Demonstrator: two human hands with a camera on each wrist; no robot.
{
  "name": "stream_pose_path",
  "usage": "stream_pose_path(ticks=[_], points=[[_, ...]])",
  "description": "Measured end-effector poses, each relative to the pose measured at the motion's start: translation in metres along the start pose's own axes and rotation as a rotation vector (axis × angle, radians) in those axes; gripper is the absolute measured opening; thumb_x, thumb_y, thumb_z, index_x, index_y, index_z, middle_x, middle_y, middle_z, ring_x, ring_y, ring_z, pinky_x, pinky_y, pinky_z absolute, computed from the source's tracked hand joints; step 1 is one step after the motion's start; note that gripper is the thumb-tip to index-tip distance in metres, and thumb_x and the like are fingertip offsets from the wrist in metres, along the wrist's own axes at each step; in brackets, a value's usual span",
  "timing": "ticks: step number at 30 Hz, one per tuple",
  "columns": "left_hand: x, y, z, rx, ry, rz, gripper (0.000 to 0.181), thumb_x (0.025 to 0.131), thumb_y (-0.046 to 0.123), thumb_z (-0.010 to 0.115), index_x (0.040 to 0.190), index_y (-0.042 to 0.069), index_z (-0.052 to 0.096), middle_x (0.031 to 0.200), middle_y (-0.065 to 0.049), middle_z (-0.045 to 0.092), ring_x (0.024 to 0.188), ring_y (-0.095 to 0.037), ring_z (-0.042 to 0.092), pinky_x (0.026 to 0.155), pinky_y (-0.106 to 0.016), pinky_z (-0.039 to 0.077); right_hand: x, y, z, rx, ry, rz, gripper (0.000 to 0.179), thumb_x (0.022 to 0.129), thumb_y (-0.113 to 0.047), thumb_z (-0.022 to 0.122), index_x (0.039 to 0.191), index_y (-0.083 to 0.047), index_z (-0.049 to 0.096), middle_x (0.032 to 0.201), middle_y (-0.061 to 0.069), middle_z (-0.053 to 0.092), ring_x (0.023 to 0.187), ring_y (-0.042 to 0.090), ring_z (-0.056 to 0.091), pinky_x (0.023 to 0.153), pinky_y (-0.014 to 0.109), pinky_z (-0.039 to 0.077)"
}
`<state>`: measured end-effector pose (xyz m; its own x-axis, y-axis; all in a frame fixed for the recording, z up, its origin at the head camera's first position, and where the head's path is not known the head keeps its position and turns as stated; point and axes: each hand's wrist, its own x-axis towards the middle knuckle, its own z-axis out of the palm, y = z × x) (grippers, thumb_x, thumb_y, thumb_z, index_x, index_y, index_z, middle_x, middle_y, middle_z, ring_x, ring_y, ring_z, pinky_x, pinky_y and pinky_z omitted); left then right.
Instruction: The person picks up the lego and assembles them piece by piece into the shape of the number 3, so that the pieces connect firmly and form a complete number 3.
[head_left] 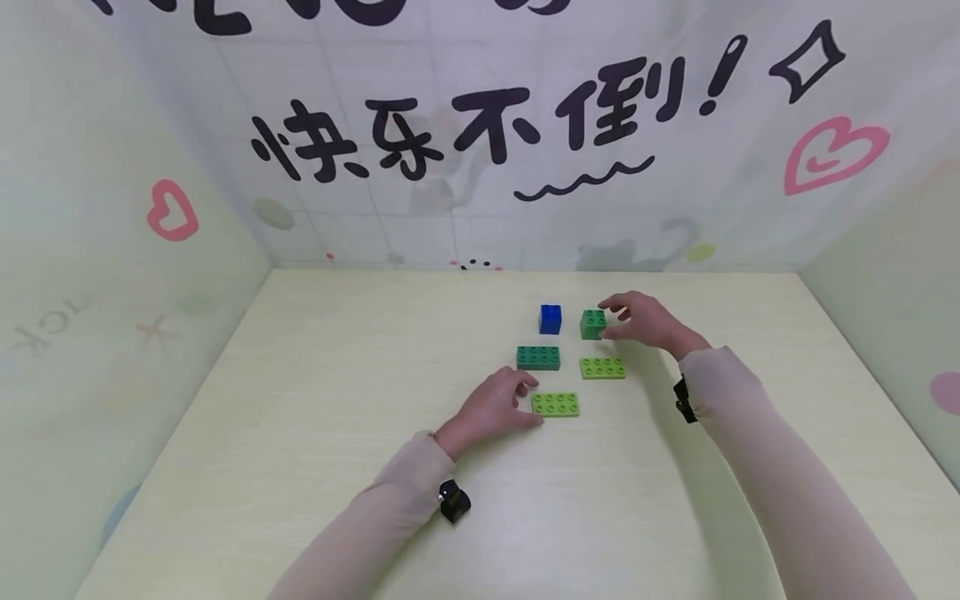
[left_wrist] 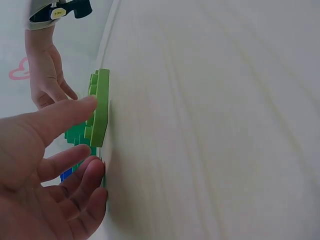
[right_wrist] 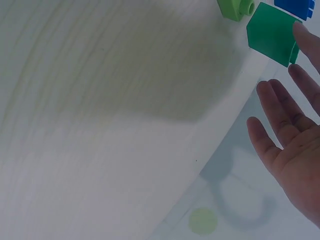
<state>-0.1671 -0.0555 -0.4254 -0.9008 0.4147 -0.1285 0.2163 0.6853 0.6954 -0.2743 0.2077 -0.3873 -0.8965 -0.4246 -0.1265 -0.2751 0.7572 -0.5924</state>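
My left hand (head_left: 495, 406) is beside a lime-green flat toy brick (head_left: 555, 405), thumb and fingers spread apart at its left end. In the left wrist view the thumb overlaps that lime brick (left_wrist: 101, 107), and the other fingers lie below it. My right hand (head_left: 643, 320) is at the right side of a green square toy brick (head_left: 592, 324). Its thumb and index fingertips are right at the green brick (right_wrist: 272, 32) in the right wrist view, while the other fingers extend loosely away from it.
A blue brick (head_left: 551, 319) stands left of the green square one. Nearer me lie a dark green long brick (head_left: 537, 357) and a second lime brick (head_left: 602, 368). The pale tabletop (head_left: 337, 358) meets a printed cloth wall (head_left: 480, 225) at the back.
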Motion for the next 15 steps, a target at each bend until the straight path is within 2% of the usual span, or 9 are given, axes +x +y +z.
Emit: stream_pose_path(ticks=[9, 15], points=[[0.0031, 0.0033, 0.0037, 0.099, 0.010, -0.007, 0.046, 0.071, 0.025, 0.078, 0.111, 0.008, 0.062, 0.092, 0.000, 0.049, 0.081, -0.012, 0.048, 0.067, -0.024, 0.041, 0.0069, -0.0022, 0.0028, 0.023, -0.010, -0.010, 0.053, 0.081, -0.013, 0.070, 0.127, 0.004, 0.049, 0.122, 0.024, 0.050, 0.108, 0.039, 0.048, 0.089, 0.048, 0.039], [0.0042, 0.0038, 0.0061, 0.123, 0.024, -0.024, 0.040, 0.071, 0.025, 0.079, 0.106, 0.010, 0.064, 0.088, 0.001, 0.046, 0.077, -0.012, 0.045, 0.066, -0.023, 0.040, 0.0103, -0.0005, 0.0089, 0.037, 0.001, -0.013, 0.052, 0.081, -0.013, 0.070, 0.125, 0.004, 0.051, 0.119, 0.023, 0.052, 0.106, 0.038, 0.049, 0.089, 0.047, 0.040]])
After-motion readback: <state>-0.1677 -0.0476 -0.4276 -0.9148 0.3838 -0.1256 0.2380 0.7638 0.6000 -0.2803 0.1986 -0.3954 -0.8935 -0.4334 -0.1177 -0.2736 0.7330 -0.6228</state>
